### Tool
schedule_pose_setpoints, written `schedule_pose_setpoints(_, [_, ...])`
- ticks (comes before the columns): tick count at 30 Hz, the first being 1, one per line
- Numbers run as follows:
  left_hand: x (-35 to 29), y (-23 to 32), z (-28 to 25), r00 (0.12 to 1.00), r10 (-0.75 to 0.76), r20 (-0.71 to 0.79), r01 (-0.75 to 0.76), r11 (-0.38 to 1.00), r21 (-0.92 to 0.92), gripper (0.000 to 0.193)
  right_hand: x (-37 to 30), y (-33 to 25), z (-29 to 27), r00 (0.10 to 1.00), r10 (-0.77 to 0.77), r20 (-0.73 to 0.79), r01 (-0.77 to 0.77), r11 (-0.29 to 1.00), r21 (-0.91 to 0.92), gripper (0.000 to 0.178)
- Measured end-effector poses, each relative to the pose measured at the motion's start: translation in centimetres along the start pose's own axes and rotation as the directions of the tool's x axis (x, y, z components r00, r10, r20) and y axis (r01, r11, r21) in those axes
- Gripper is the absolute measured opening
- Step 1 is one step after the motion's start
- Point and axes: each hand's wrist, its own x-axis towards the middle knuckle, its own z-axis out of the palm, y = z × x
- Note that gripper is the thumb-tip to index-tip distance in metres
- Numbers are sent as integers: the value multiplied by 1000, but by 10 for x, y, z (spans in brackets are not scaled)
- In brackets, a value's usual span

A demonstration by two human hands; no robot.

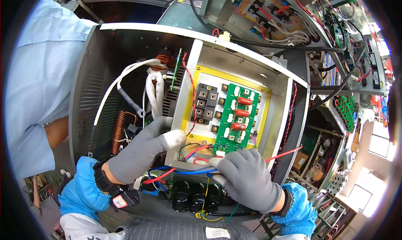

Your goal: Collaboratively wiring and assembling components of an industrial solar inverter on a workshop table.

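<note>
My left hand (144,150), in a grey glove with pale fingertips, is closed on the left wall of an inner metal tray (179,136). Its thumb lies over the wall's edge, close to a twisted red wire (193,85); the other fingers are partly hidden. At the tray's near edge, my right hand (251,179), gloved alike, has its fingers bent together around red and blue wires (194,171). A straight red wire (284,153) sticks out beyond that hand. Just past it stands a green circuit board (235,131) with red components, beside a black terminal module (205,103).
A grey metal cabinet (83,102) surrounds the tray, with a copper coil (118,131) and thick white cables (155,93) at left. Black capacitors (197,196) line the near side. Another person's blue shirt (46,68) is at far left. A second wired unit (272,14) stands behind.
</note>
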Motion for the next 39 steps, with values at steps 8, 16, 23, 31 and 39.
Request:
schedule_pose_setpoints(8, [-5,12,-7,993,100,60,-116,837,534,74,22,8,-23,999,50,2,-50,992,114,23])
schedule_pose_setpoints(16, [-44,57,-5,989,108,97,-139,506,851,43,69,13,3,987,-87,139,98,992,-76,22])
schedule_pose_setpoints(23, [-48,49,-12,957,-91,275,-262,127,957,40,77,10,3,994,-41,100,45,998,-42,16])
schedule_pose_setpoints(31, [-42,36,-16,952,50,301,-304,81,949,29,42,-8,-33,996,-53,65,54,999,-3,12])
schedule_pose_setpoints(39, [-56,42,-3,922,211,325,-355,124,927,30,4,-35,-14,999,-22,-37,22,1000,13,23])
